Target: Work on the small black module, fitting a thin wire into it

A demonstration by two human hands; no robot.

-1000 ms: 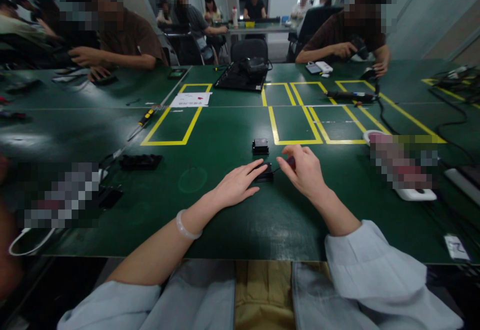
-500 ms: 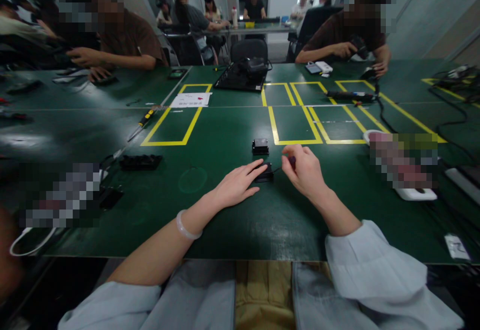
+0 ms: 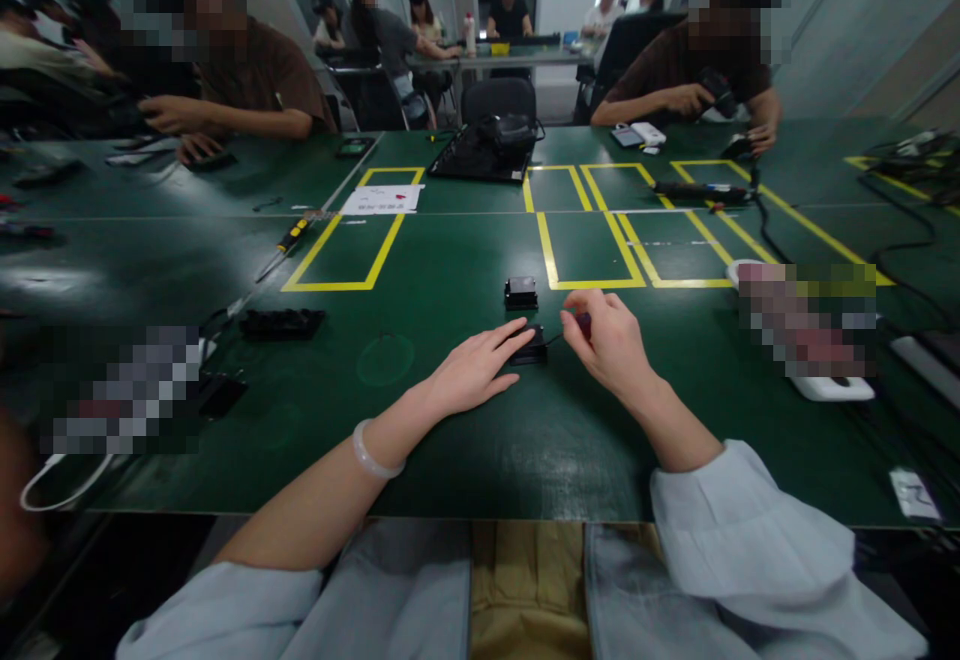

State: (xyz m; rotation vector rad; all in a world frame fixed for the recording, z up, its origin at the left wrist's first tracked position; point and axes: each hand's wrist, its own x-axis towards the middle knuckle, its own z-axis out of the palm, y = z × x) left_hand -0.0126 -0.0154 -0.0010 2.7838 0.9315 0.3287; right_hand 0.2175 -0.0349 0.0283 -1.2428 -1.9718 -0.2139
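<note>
While the green table point(image 3: 585, 480) spreads beneath everything, an outline of yellow tape point(image 3: 596, 285) lies on it just beyond the hands. The left hand point(image 3: 472, 370) is palm down with its fingers stretched nearly straight; their tips rest on the near black block point(image 3: 535, 348), and the thumb is set apart toward the table edge. The right hand point(image 3: 607, 340) is curled – thumb and fingers pinching the dark handle of a thin-shafted tool, the grip partly hidden behind them. A pale bracelet point(image 3: 373, 450) circles the left wrist. That near block sits on the table between the two hands, and the far black block point(image 3: 520, 292) stands just behind it, untouched. Smallest is the thin-shafted tool point(image 3: 583, 322), its shaft pointing leftward at the near block's side – whether it touches, I cannot tell.
</note>
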